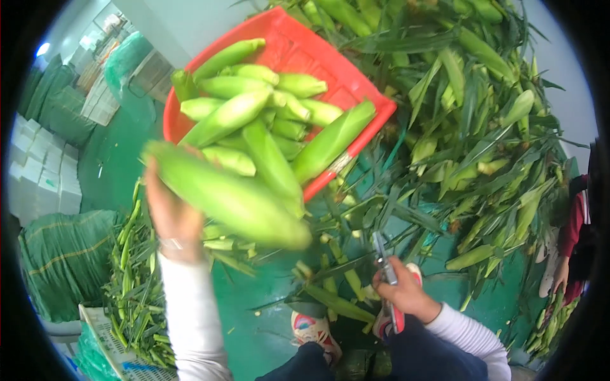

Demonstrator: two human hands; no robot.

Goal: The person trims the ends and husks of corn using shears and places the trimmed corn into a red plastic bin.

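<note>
My left hand (173, 214) grips a green ear of corn in its husk (232, 198), blurred by motion, held over the near left edge of a red plastic crate (305, 47). Inside the crate lie several trimmed ears of corn (238, 117), still in pale green husks. Lower right, my right hand (406, 293) is closed round a pair of pruning shears (387, 272), with the metal blades pointing up and away from me and a red handle end below the fist.
A big heap of leafy corn (470, 127) fills the right side. Cut leaves and stalks (343, 305) litter the green floor before my shoes. At left are a green sack (67, 263), a white plastic basket (105, 340) and white boxes (44, 168). Another person's hand (560, 274) shows far right.
</note>
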